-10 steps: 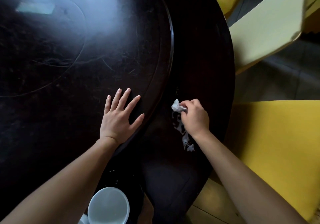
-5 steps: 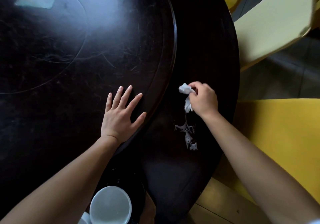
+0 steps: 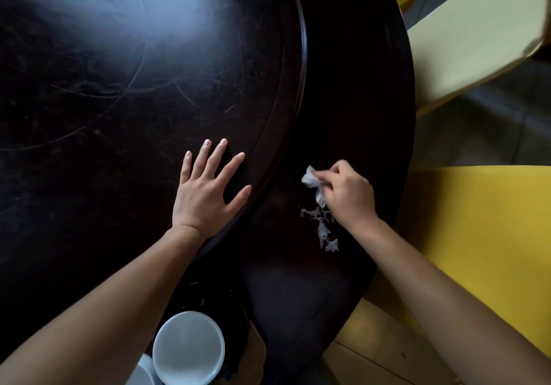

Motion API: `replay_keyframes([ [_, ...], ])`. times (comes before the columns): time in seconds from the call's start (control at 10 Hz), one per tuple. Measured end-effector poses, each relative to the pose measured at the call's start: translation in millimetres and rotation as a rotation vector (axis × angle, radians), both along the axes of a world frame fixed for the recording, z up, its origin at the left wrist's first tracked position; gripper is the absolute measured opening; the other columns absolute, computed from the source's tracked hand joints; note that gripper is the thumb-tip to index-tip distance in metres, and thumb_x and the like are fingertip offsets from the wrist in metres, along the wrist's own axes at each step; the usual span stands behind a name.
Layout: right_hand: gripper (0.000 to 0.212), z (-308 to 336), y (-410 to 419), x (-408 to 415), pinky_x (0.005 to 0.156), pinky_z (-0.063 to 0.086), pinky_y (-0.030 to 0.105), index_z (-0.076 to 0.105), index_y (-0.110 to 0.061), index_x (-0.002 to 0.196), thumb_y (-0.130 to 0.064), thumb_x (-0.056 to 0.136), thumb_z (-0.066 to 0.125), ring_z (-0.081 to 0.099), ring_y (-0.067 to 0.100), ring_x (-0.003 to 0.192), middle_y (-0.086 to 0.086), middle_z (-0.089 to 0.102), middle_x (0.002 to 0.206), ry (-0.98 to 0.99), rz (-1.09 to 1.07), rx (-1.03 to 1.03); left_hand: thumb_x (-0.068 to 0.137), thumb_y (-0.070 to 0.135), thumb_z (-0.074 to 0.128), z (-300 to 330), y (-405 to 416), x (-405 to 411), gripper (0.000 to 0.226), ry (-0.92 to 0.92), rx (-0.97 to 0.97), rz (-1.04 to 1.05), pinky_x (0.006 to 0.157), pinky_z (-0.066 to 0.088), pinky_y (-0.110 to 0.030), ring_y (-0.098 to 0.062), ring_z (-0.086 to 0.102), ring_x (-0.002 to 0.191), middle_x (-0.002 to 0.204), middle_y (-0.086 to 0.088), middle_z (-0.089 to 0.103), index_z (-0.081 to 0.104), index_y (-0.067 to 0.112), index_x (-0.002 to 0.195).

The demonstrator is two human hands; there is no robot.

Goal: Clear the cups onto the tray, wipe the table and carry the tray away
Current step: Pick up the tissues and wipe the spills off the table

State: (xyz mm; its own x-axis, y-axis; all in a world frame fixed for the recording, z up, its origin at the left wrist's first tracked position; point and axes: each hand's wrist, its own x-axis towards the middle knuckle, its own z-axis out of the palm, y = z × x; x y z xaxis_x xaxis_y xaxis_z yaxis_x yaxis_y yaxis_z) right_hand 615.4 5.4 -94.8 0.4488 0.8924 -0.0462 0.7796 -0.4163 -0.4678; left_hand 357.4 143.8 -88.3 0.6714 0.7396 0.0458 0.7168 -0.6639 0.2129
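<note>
- I can read no writing or brand on any thing here.
- A white cup (image 3: 188,348) stands at 6 o'clock, at the near edge of the dark round table (image 3: 357,92); inside it looks pale, and I cannot tell if it holds liquid.
- A second white cup (image 3: 142,373) touches it on the left, mostly cut off.
- The dark tray (image 3: 235,319) under them is hard to see.
- The left hand (image 3: 205,197) lies flat, fingers spread, on the raised turning disc (image 3: 149,86).
- The right hand (image 3: 350,198), at 3 o'clock from the left one, pinches a crumpled white tissue (image 3: 313,183) with curled fingers.
- A pale wet spill (image 3: 323,229) lies just below the tissue.
- Yellow chairs (image 3: 492,235) stand at 3 o'clock.
</note>
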Motion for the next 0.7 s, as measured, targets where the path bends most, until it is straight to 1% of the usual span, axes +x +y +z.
replay_keyframes([
  [0.1,0.021,-1.4,-29.6,-11.0,0.052,0.052,0.033,0.079,-0.026,0.109,-0.019,0.090,0.073,0.058,0.016,0.069,-0.003,0.056,0.087,0.009,0.021,0.022,0.097,0.064,0.039,0.1,-0.1,0.0,0.068,0.001,0.004,-0.003,0.127,0.008,-0.056,-0.029,0.012,0.159,0.170,-0.004,0.024,0.041,0.031,0.157],
  [0.2,0.019,-3.3,-47.2,-18.9,0.051,0.053,0.034,0.079,-0.027,0.109,-0.023,0.092,0.072,0.054,0.010,0.067,-0.005,0.056,0.087,0.025,0.024,0.033,0.097,0.064,0.040,0.7,-0.4,0.3,0.068,0.005,0.002,0.003,0.128,0.008,-0.055,-0.028,0.012,0.159,0.170,-0.004,0.024,0.041,0.032,0.157],
  [0.3,0.020,-5.3,-57.7,-22.4,0.053,0.054,0.034,0.079,-0.026,0.110,-0.021,0.092,0.071,0.053,0.009,0.068,-0.006,0.056,0.089,0.048,0.031,0.030,0.097,0.064,0.039,1.5,-0.8,0.7,0.068,0.012,0.000,0.006,0.128,0.007,-0.055,-0.028,0.011,0.159,0.170,-0.003,0.023,0.040,0.032,0.157],
  [0.4,0.020,-2.1,-65.4,-24.9,0.060,0.053,0.031,0.079,-0.021,0.105,-0.013,0.090,0.069,0.059,0.011,0.072,-0.007,0.058,0.090,0.148,0.010,0.008,0.097,0.064,0.039,1.8,-0.8,0.5,0.068,0.007,-0.004,0.006,0.128,0.008,-0.055,-0.027,0.011,0.160,0.170,-0.003,0.024,0.040,0.032,0.157],
  [0.5,0.020,3.6,-51.4,-15.2,0.066,0.044,0.025,0.078,-0.017,0.103,-0.012,0.089,0.064,0.062,0.017,0.076,-0.003,0.060,0.088,0.191,-0.126,0.076,0.097,0.064,0.039,1.8,-1.4,0.5,0.068,0.005,-0.002,0.011,0.128,0.008,-0.055,-0.027,0.011,0.159,0.170,-0.003,0.024,0.041,0.032,0.157],
  [0.6,0.029,5.2,-14.9,6.1,0.070,0.045,0.027,0.076,-0.017,0.114,-0.012,0.091,0.060,0.063,0.020,0.083,0.003,0.064,0.094,0.166,-0.238,0.125,0.097,0.064,0.038,1.8,-0.9,0.9,0.068,0.013,-0.005,0.012,0.128,0.008,-0.055,-0.027,0.010,0.160,0.170,-0.003,0.023,0.040,0.033,0.157],
  [0.7,0.038,3.9,15.2,20.8,0.076,0.050,0.030,0.072,-0.023,0.124,-0.014,0.093,0.053,0.062,0.019,0.089,0.004,0.063,0.098,0.165,-0.238,0.069,0.097,0.064,0.039,1.6,-0.6,1.3,0.068,0.005,-0.006,0.010,0.128,0.008,-0.055,-0.027,0.011,0.160,0.170,-0.003,0.024,0.040,0.032,0.157],
])
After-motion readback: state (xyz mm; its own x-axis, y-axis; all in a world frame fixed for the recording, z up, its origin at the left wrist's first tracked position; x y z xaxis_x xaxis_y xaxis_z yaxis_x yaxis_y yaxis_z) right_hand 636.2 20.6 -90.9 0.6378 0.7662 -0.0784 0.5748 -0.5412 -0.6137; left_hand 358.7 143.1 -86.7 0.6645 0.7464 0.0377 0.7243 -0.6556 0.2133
